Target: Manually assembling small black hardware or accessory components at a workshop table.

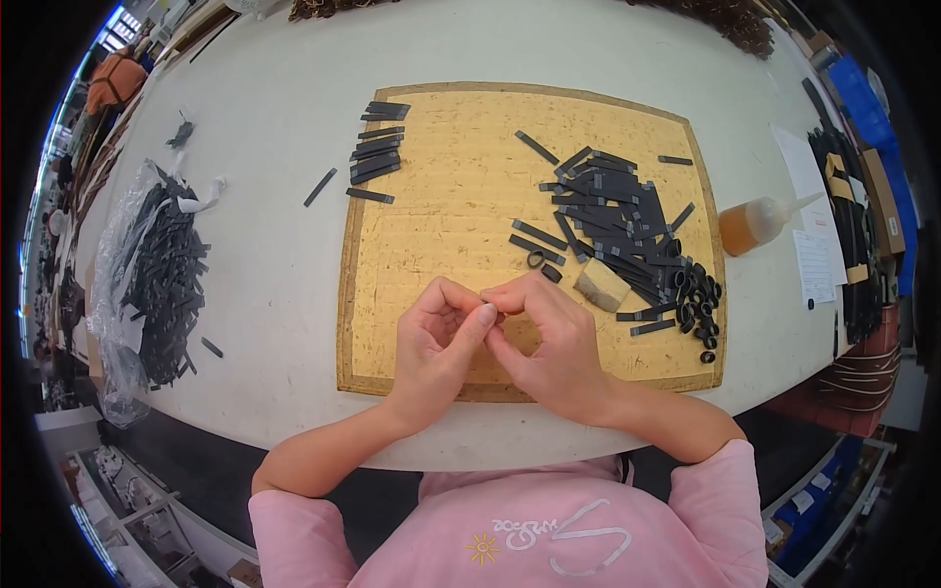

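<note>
My left hand (437, 338) and my right hand (551, 333) meet over the near edge of a yellow board (461, 225) with a brown border. Both are closed, thumbs and fingertips pinched together. Whatever is between them is hidden by the fingers. Just beyond my right hand lie two small black loops (551, 274) and a worn, pale block (601, 285). Past these a heap of flat black strips (613, 201) with grey ends covers the board's right side. Several black rings (698, 304) are piled at its right edge.
More black strips (377, 157) line the board's far left edge. A clear plastic bag (123, 294) spills many strips (172, 284) at left. To the right stand a bottle of amber liquid (753, 225), paper sheets (814, 265) and bundled black lengths (848, 216).
</note>
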Demonstrator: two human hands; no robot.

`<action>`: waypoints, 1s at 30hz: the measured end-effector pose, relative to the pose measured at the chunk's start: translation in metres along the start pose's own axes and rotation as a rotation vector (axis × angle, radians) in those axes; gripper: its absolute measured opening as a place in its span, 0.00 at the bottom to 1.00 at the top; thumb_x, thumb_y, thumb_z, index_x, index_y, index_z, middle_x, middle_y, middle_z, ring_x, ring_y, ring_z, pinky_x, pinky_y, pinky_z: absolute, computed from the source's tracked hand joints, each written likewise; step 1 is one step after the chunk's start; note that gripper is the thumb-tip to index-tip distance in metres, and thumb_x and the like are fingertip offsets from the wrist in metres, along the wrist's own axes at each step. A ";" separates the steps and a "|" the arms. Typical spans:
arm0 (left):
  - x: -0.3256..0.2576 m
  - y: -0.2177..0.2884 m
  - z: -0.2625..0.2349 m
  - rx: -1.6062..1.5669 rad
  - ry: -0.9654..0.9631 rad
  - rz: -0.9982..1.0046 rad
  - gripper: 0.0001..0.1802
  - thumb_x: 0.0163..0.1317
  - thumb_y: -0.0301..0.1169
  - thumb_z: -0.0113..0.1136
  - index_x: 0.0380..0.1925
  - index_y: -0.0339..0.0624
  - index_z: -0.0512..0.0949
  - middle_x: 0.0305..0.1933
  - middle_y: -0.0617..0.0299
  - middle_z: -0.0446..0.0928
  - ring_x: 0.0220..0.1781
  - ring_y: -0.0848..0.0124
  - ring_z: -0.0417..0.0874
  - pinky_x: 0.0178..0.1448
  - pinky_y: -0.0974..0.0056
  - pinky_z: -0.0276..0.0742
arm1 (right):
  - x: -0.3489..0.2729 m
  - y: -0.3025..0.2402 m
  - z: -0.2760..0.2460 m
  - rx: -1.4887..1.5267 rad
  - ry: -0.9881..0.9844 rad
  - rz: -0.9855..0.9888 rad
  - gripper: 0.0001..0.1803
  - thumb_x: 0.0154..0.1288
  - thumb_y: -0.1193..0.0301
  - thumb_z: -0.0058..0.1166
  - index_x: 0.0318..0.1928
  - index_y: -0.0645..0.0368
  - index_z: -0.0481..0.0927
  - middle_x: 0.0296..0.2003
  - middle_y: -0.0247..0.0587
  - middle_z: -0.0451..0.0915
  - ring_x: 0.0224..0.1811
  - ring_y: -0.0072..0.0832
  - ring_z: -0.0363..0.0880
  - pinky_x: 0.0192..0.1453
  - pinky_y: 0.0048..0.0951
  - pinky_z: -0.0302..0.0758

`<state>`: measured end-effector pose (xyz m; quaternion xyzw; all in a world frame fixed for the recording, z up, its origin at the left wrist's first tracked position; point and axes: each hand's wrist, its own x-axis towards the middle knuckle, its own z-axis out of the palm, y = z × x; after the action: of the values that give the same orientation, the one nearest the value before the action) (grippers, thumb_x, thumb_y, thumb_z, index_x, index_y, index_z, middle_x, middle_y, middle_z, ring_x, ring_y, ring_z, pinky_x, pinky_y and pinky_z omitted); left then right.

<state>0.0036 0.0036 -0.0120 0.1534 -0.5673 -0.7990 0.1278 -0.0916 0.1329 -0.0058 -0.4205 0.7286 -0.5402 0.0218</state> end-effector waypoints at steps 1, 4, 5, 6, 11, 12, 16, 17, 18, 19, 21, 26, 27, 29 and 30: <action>-0.001 0.001 0.000 -0.015 0.000 0.012 0.05 0.74 0.25 0.60 0.42 0.36 0.74 0.42 0.59 0.81 0.47 0.75 0.83 0.54 0.70 0.79 | 0.000 -0.003 0.000 0.026 -0.015 0.022 0.12 0.56 0.80 0.67 0.39 0.60 0.79 0.34 0.40 0.80 0.35 0.38 0.83 0.37 0.35 0.78; 0.002 -0.003 -0.004 -0.059 -0.016 0.003 0.05 0.74 0.25 0.60 0.42 0.36 0.74 0.43 0.58 0.82 0.47 0.75 0.83 0.53 0.70 0.79 | 0.003 -0.002 -0.004 0.010 -0.041 -0.005 0.13 0.55 0.79 0.68 0.39 0.60 0.79 0.34 0.40 0.81 0.34 0.39 0.82 0.38 0.36 0.77; 0.003 -0.003 -0.005 -0.055 -0.014 0.011 0.05 0.74 0.25 0.60 0.42 0.36 0.74 0.43 0.58 0.82 0.47 0.75 0.83 0.53 0.70 0.79 | 0.004 0.000 -0.007 -0.042 -0.051 -0.046 0.13 0.55 0.79 0.69 0.39 0.60 0.79 0.34 0.40 0.81 0.34 0.39 0.81 0.38 0.37 0.76; 0.004 -0.003 -0.005 -0.080 -0.048 -0.018 0.04 0.74 0.25 0.59 0.43 0.35 0.75 0.44 0.58 0.82 0.48 0.75 0.83 0.54 0.69 0.79 | 0.004 0.001 -0.010 -0.040 -0.050 -0.055 0.13 0.55 0.79 0.69 0.39 0.60 0.79 0.34 0.40 0.81 0.34 0.39 0.81 0.38 0.37 0.76; -0.001 0.009 0.003 -0.102 -0.057 -0.049 0.06 0.74 0.23 0.58 0.47 0.32 0.77 0.45 0.57 0.83 0.50 0.74 0.84 0.58 0.67 0.80 | 0.007 0.007 -0.021 -0.048 -0.070 -0.056 0.13 0.57 0.78 0.68 0.42 0.60 0.81 0.36 0.41 0.82 0.38 0.40 0.82 0.42 0.37 0.76; -0.002 0.008 0.003 -0.057 -0.051 -0.028 0.07 0.74 0.23 0.58 0.48 0.31 0.77 0.45 0.57 0.84 0.50 0.73 0.85 0.60 0.67 0.81 | 0.007 0.006 -0.022 -0.049 -0.072 -0.060 0.13 0.57 0.78 0.68 0.42 0.60 0.81 0.36 0.41 0.82 0.38 0.40 0.82 0.42 0.37 0.76; -0.003 0.003 -0.005 0.258 -0.035 0.113 0.10 0.71 0.20 0.60 0.50 0.31 0.77 0.45 0.55 0.85 0.48 0.71 0.88 0.57 0.66 0.84 | 0.007 0.003 -0.026 0.068 -0.123 0.022 0.12 0.62 0.78 0.65 0.46 0.62 0.82 0.39 0.43 0.83 0.43 0.38 0.83 0.47 0.32 0.78; -0.003 0.003 -0.005 0.257 -0.031 0.118 0.10 0.71 0.20 0.60 0.50 0.31 0.77 0.45 0.55 0.85 0.48 0.71 0.88 0.57 0.66 0.84 | 0.008 0.003 -0.027 0.124 -0.155 0.066 0.12 0.65 0.77 0.64 0.48 0.63 0.83 0.41 0.43 0.83 0.45 0.36 0.83 0.48 0.31 0.79; -0.003 0.005 -0.006 0.374 -0.025 0.207 0.11 0.70 0.20 0.61 0.51 0.31 0.77 0.45 0.54 0.86 0.48 0.70 0.89 0.54 0.66 0.86 | 0.009 0.002 -0.028 0.124 -0.159 0.061 0.12 0.65 0.77 0.64 0.48 0.63 0.83 0.41 0.43 0.83 0.45 0.36 0.83 0.48 0.31 0.79; -0.003 0.006 -0.006 0.492 -0.017 0.296 0.13 0.69 0.19 0.63 0.52 0.31 0.78 0.46 0.53 0.86 0.48 0.69 0.89 0.52 0.65 0.87 | 0.010 0.001 -0.028 0.203 -0.193 0.135 0.12 0.67 0.80 0.61 0.50 0.64 0.83 0.43 0.43 0.83 0.47 0.33 0.83 0.50 0.30 0.79; -0.004 0.007 -0.001 0.531 0.011 0.354 0.15 0.67 0.19 0.64 0.53 0.33 0.78 0.44 0.53 0.86 0.45 0.68 0.90 0.49 0.65 0.87 | 0.010 0.002 -0.028 0.281 -0.233 0.208 0.12 0.69 0.82 0.58 0.52 0.66 0.83 0.46 0.42 0.83 0.49 0.30 0.83 0.52 0.29 0.80; -0.002 0.014 -0.002 0.879 -0.010 0.555 0.20 0.61 0.20 0.69 0.54 0.38 0.80 0.40 0.55 0.85 0.38 0.66 0.89 0.41 0.65 0.86 | 0.006 0.009 -0.028 0.503 -0.280 0.415 0.10 0.74 0.76 0.56 0.52 0.66 0.83 0.48 0.37 0.82 0.48 0.22 0.81 0.51 0.24 0.78; -0.002 0.015 -0.004 0.880 -0.025 0.541 0.21 0.59 0.19 0.71 0.54 0.37 0.81 0.40 0.54 0.85 0.38 0.67 0.89 0.41 0.66 0.85 | 0.006 0.010 -0.028 0.504 -0.284 0.417 0.10 0.74 0.76 0.56 0.52 0.66 0.83 0.48 0.37 0.82 0.48 0.22 0.81 0.51 0.24 0.78; -0.002 0.015 -0.005 0.880 -0.038 0.523 0.23 0.56 0.18 0.73 0.53 0.36 0.82 0.40 0.54 0.85 0.39 0.68 0.89 0.41 0.67 0.85 | 0.006 0.011 -0.028 0.645 -0.304 0.583 0.10 0.76 0.74 0.55 0.51 0.66 0.83 0.47 0.35 0.82 0.47 0.19 0.80 0.51 0.23 0.78; -0.001 0.016 -0.004 0.837 -0.021 0.530 0.21 0.56 0.18 0.74 0.51 0.36 0.82 0.39 0.55 0.85 0.37 0.68 0.88 0.41 0.67 0.85 | 0.006 0.010 -0.028 0.644 -0.307 0.586 0.10 0.76 0.74 0.55 0.51 0.66 0.83 0.47 0.35 0.82 0.47 0.19 0.80 0.51 0.23 0.78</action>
<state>0.0071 -0.0046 0.0017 0.0338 -0.8601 -0.4442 0.2484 -0.1148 0.1515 -0.0002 -0.2437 0.6000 -0.6417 0.4108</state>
